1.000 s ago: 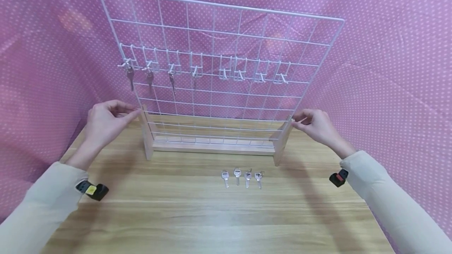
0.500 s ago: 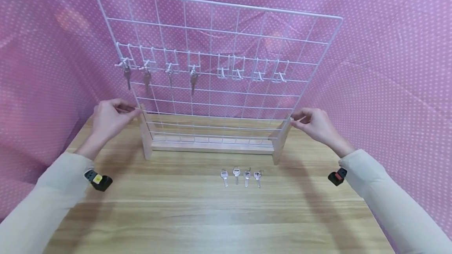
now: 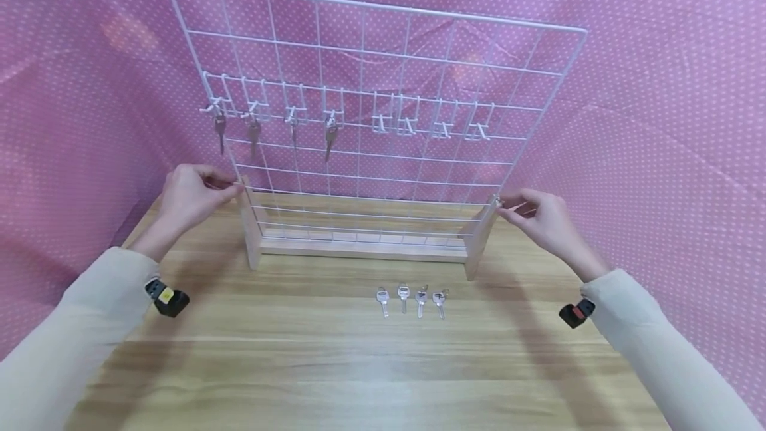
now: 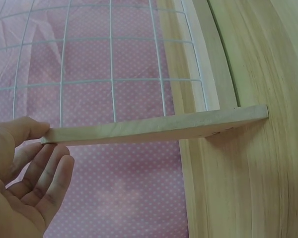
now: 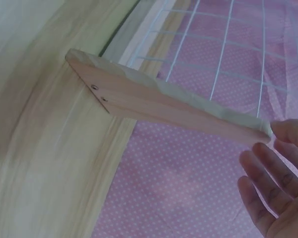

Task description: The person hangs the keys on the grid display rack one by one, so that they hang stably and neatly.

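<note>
A white wire grid rack point(image 3: 383, 6) stands upright between two wooden side panels. My left hand point(image 3: 190, 193) pinches the upper tip of the left panel point(image 4: 154, 130) between thumb and fingers. At the other end, the thumb and fingertips of my right hand point(image 3: 543, 219) pinch the tip of the right panel point(image 5: 164, 101). White hooks line one row of the grid. Keys hang from those on the left half, among them one silver key point(image 3: 331, 132); the right-hand hooks, such as this hook point(image 3: 479, 130), carry none.
Several loose keys point(image 3: 403, 292) lie in a row on the wooden table point(image 3: 335, 364), in front of the rack's wooden crossbar point(image 3: 359, 251). A pink dotted cloth point(image 3: 658, 118) surrounds the table at the back and sides.
My left wrist has shifted inward and forward, its fingers still at the panel tip. My right wrist has moved slightly outward. The hanging keys have turned on their hooks; the rack stays standing.
</note>
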{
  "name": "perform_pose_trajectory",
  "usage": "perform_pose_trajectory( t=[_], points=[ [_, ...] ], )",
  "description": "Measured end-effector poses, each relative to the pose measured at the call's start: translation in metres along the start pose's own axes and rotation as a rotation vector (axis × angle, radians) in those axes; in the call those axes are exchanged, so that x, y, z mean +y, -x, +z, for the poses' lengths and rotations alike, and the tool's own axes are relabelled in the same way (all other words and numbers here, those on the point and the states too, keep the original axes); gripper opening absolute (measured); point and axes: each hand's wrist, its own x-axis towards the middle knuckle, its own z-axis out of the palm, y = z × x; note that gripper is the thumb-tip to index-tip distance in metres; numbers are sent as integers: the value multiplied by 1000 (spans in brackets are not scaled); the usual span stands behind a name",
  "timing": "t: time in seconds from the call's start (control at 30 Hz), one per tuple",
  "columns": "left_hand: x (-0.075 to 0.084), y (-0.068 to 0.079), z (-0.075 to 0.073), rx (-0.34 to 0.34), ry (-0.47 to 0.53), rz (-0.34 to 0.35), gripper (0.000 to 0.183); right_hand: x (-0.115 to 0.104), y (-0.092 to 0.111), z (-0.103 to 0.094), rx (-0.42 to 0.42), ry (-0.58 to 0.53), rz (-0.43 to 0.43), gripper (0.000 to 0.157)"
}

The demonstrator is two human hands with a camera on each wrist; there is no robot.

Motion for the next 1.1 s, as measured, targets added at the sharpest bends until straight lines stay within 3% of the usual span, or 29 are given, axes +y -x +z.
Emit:
perform_pose_trajectory(
  t=[0.17,0.27,0.73,1.1],
  points=[
    [0,1,0,-12,18,-4,30,-3,20,7,123,-3,-35,19],
    [0,1,0,-9,25,-9,30,-5,32,16,140,-14,-65,17],
    [-1,1,2,-9,24,-28,31,12,76,97,-191,-129,-69,19],
    [3,-1,0,-59,67,-41,34,21,76,127,-328,-66,-128,17]
  ],
)
